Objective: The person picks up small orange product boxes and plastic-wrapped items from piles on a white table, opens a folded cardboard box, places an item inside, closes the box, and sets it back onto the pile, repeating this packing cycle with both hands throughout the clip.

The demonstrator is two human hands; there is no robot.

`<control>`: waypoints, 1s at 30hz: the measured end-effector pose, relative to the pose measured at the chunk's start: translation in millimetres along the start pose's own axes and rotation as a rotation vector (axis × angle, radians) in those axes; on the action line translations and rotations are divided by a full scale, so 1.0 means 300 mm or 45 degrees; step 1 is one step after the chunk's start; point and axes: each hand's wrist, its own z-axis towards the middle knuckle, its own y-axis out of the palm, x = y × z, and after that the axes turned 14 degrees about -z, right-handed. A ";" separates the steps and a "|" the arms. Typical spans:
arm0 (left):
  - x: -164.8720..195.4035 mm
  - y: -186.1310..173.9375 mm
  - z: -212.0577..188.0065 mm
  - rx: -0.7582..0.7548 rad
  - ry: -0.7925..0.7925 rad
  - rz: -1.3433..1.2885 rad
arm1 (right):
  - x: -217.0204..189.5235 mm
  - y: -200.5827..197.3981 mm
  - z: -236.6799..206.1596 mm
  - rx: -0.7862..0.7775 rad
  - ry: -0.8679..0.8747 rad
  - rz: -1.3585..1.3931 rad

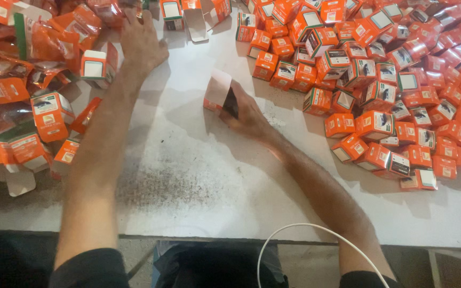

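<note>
Head view: the right hand grips a small open carton upright on the white bench, fingers closed round its side, steadying it; the left hand reaches, fingers spread, onto the heap of orange packets; closed orange boxes lie piled well apart, at right.

Box piles right, packets left, on the table.
</note>
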 end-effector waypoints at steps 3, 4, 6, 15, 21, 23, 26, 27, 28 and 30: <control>0.018 0.004 -0.141 0.153 0.374 -0.083 | 0.001 -0.009 -0.006 0.010 -0.035 0.005; 0.018 0.007 -0.186 0.164 0.344 -0.173 | 0.002 -0.007 -0.007 0.022 -0.064 0.008; 0.014 0.016 -0.257 0.186 0.275 -0.361 | 0.004 0.001 -0.006 0.028 -0.051 -0.022; 0.046 0.025 -0.182 -0.043 0.263 -0.182 | -0.031 0.009 -0.057 0.132 -0.145 -0.071; 0.093 0.050 -0.389 0.192 0.234 -0.859 | -0.061 -0.023 -0.179 0.150 -0.002 0.023; 0.140 0.038 -0.472 0.231 0.395 -1.263 | -0.062 -0.026 -0.194 0.118 0.086 -0.066; 0.213 0.020 -0.577 0.471 0.927 -1.125 | -0.063 -0.026 -0.193 0.028 0.259 0.191; 0.232 0.019 -0.586 0.387 1.072 -1.033 | -0.062 -0.029 -0.189 0.033 0.167 0.130; 0.248 0.018 -0.593 0.298 1.214 -0.941 | -0.060 -0.036 -0.187 0.037 0.078 0.069; 0.269 0.022 -0.599 0.191 1.248 -0.817 | -0.059 -0.047 -0.188 0.049 -0.026 -0.061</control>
